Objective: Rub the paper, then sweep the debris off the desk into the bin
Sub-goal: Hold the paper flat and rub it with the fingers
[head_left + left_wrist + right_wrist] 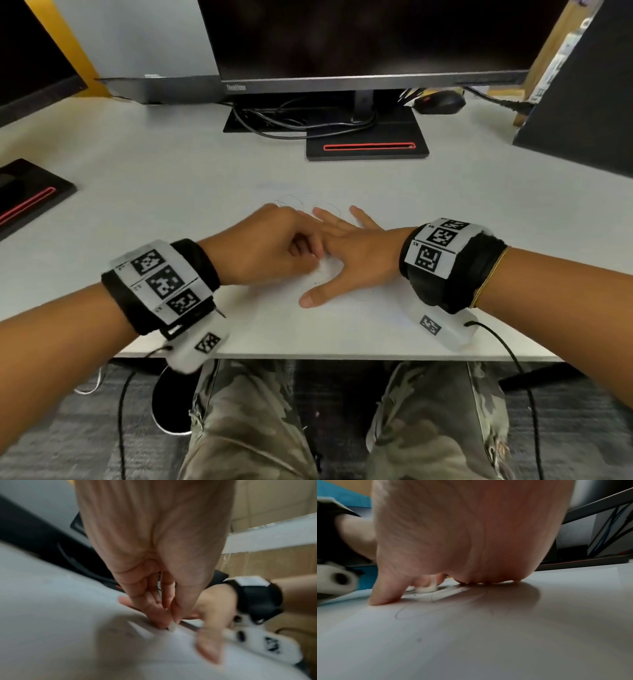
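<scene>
A white sheet of paper (359,308) lies on the pale desk (154,178) near its front edge, with faint pencil loops (294,202) drawn on it. My right hand (349,253) lies flat on the sheet, fingers spread, pressing it down. My left hand (274,246) crosses over those fingers, curled. In the left wrist view its fingertips (175,616) pinch a small white eraser (172,626) against the paper. The right wrist view shows the eraser (427,588) on the sheet beyond my thumb (383,596), next to a pencil line (412,609). No bin is in view.
A dark monitor (370,37) stands behind the paper on a black base (366,150), with cables (291,120) and a black mouse (440,102) beside it. A second monitor base (27,195) sits at the left. A black box (589,102) stands at the right.
</scene>
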The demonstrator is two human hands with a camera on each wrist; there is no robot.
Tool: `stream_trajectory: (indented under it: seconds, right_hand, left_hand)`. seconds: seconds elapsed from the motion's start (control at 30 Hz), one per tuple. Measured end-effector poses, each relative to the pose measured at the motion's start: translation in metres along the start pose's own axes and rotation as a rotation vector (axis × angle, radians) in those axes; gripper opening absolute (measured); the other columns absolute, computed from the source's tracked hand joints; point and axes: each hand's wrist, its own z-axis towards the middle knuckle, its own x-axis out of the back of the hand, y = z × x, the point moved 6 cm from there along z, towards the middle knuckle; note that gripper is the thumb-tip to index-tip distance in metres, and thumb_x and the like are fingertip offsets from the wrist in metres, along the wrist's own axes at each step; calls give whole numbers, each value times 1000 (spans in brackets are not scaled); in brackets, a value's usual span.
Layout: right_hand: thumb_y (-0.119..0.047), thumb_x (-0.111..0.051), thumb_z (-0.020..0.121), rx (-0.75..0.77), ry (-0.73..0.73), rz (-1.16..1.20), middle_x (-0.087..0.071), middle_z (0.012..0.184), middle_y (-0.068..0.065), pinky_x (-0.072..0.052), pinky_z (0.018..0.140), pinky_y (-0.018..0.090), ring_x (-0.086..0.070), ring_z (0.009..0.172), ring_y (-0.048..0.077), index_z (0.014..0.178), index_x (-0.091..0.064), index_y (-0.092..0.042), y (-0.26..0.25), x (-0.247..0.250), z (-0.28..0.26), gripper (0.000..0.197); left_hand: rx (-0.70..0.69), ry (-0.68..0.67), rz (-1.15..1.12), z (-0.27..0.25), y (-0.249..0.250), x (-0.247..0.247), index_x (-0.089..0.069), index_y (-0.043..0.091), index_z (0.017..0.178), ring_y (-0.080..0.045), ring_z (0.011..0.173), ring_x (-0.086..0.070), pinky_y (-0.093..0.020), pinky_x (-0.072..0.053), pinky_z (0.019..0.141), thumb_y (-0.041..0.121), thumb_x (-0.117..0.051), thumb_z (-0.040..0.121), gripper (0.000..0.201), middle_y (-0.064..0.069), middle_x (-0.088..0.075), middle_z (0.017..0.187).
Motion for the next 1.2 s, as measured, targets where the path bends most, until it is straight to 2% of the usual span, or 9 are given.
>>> stream_trajectory:
  seconds: [0.07, 0.2, 0.3, 0.37, 0.43, 0.57, 0.7, 0.9, 1.2]
  right_hand:
    - [-96, -55, 77, -9, 8, -7, 25, 171, -25, 29, 123, 51, 39, 149, -5, 165, 9, -51, 2, -1, 1, 117]
    - [-99, -59, 70, -33, 18, -24, 31, 170, -25, 28, 123, 51, 38, 149, -6, 166, 15, -44, 4, 0, 4, 133]
    - [-98, -58, 73, -27, 7, -21, 29, 171, -23, 29, 122, 51, 38, 149, -5, 163, 18, -48, 2, 0, 1, 128]
    - [-97, -59, 74, -26, -1, -15, 29, 171, -21, 29, 122, 51, 38, 150, -4, 165, 9, -48, 0, 0, 0, 124]
    - [-95, -60, 74, -22, 9, -13, 29, 171, -20, 29, 122, 52, 37, 151, -3, 167, -5, -48, -1, 1, 0, 118]
    - [-95, -60, 75, -17, 16, -5, 24, 172, -23, 29, 122, 51, 37, 150, -5, 165, 6, -50, -1, 2, -2, 120]
    - [-98, -59, 71, -32, 16, -23, 33, 170, -22, 28, 123, 53, 38, 149, -5, 167, 4, -45, 1, 0, 1, 127]
    - [-95, -60, 75, -30, -2, -26, 35, 169, -19, 29, 122, 54, 39, 150, -2, 165, -10, -54, -3, 2, -3, 111]
    - [-97, -60, 72, -51, -10, -41, 35, 169, -21, 30, 121, 53, 40, 150, -1, 163, 14, -55, -3, 0, -3, 124]
  left_hand:
    - [3, 28, 23, 2, -3, 4, -77, 28, 87, 2, 76, -69, -14, -54, 72, 15, -73, 89, 13, 20, -74, 77]
    - [-27, -132, 30, -1, 8, -7, -78, 26, 82, 1, 71, -68, -14, -52, 67, 17, -76, 87, 10, 22, -71, 72]
    - [34, -45, 68, 6, -5, 7, -75, 28, 79, 2, 72, -67, -18, -51, 67, 18, -74, 87, 13, 23, -71, 73]
    - [4, -92, 83, 6, 3, 0, -75, 26, 80, 4, 73, -65, -15, -49, 65, 19, -73, 88, 11, 29, -68, 77]
    - [-25, -181, 85, 4, 10, -10, -75, 26, 82, 2, 75, -65, -16, -51, 67, 20, -74, 88, 9, 26, -69, 78]
    - [64, -77, 124, 9, -5, 2, -70, 27, 85, -4, 70, -65, -28, -53, 69, 24, -67, 94, 10, 11, -69, 71]
    - [-14, -208, 123, -3, 9, -18, -66, 22, 87, -8, 67, -61, -21, -46, 60, 24, -64, 97, 10, 8, -66, 70]
    - [-35, -161, 154, -6, 6, -12, -64, 26, 87, -7, 67, -60, -19, -42, 60, 23, -63, 99, 13, 9, -63, 66]
    - [-111, -170, 164, -18, 13, -17, -66, 24, 88, -2, 68, -59, -15, -39, 61, 19, -59, 100, 15, 16, -59, 66]
